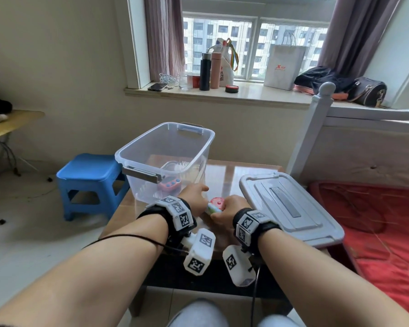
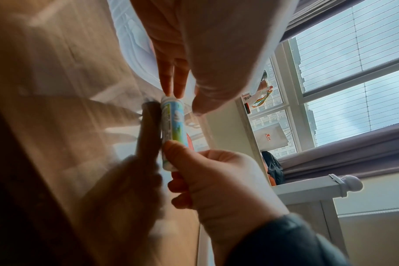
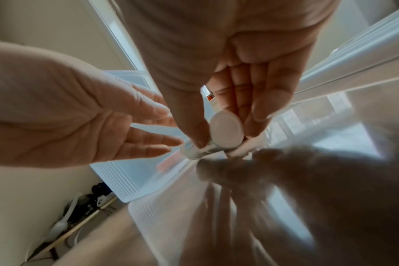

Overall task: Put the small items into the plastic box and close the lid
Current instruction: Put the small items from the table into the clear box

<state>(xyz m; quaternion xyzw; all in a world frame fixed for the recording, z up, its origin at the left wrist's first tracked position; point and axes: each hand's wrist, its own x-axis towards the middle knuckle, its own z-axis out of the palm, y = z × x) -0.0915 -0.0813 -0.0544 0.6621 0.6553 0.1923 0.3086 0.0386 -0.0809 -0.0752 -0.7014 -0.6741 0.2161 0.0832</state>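
A tube [image 2: 171, 133] is pinched by the right hand [image 1: 226, 210]; the left hand [image 1: 194, 197] lies slack. Next, a lift into the box [image 1: 151, 142] is called for.

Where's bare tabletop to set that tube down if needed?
Bare table shows between the box and the lid, and a strip at the near edge under the wrists. It is crowded in front of the box, where both hands, left and right, meet around the tube and a red item.

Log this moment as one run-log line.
right hand pinches small blue-green labelled tube | left hand open beside it | clear plastic box open | grey lid on table
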